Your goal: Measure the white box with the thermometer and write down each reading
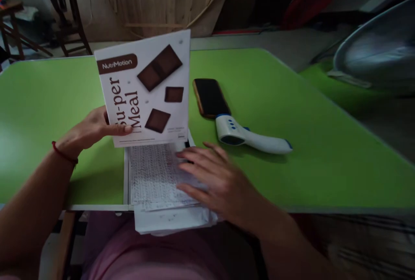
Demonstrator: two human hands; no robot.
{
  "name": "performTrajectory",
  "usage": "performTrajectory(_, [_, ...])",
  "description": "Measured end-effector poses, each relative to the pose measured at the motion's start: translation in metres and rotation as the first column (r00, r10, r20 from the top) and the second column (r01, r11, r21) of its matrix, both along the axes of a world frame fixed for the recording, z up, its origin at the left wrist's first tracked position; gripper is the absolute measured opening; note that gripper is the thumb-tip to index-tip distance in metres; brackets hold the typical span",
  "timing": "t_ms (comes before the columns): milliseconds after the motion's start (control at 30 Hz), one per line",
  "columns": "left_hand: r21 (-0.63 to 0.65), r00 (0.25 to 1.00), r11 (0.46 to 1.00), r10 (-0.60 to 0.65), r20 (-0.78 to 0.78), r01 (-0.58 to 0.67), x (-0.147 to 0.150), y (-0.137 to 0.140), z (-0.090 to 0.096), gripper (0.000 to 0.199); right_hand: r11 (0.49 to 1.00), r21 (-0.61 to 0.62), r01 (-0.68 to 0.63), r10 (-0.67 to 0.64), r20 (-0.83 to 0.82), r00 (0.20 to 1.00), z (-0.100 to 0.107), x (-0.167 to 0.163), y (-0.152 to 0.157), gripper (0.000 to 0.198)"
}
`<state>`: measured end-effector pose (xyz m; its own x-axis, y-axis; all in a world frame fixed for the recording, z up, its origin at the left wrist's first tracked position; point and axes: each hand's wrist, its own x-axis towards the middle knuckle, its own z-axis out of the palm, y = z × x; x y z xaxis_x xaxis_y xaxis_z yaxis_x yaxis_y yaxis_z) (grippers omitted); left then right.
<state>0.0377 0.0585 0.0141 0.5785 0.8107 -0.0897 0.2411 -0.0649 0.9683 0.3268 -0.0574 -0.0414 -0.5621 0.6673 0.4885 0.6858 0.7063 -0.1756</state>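
In my left hand (89, 130) I hold up a flat white NutriMotion pack (151, 85), thumb on its front near the lower left corner. Brown squares and "Su-per Meal" are printed on it; I cannot tell whether it is a thin box or a booklet. Below it lies a stack of handwritten papers (155, 178), overhanging the table's near edge. My right hand (212, 176) is over the right side of the stack, fingers spread and apart. The pack hides the upper end of the papers.
On the green table (275, 98) a phone (211, 97) in a brown case lies beyond my right hand. A white and blue handheld infrared thermometer (253, 135) lies against its near end. A dark wooden chair (69, 20) stands past the far edge.
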Motion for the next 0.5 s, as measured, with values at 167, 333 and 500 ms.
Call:
performTrajectory(167, [-0.036, 0.993, 0.999, -0.032, -0.118, 0.028, 0.001, -0.001, -0.006, 0.063, 0.889, 0.122, 0.441, -0.451, 0.07, 0.89, 0.003, 0.067, 0.024, 0.023])
performTrajectory(333, [-0.013, 0.994, 0.997, -0.081, -0.075, 0.08, 0.004, 0.0, -0.007, 0.068, 0.616, -0.334, 0.714, -0.582, 0.418, 0.698, -0.001, 0.106, 0.052, 0.061])
performTrajectory(500, [-0.063, 0.996, 0.996, -0.069, -0.057, 0.066, 0.005, 0.003, -0.009, 0.075, 0.5, -0.506, 0.702, -0.667, 0.292, 0.685, 0.0, 0.1, 0.046, 0.036])
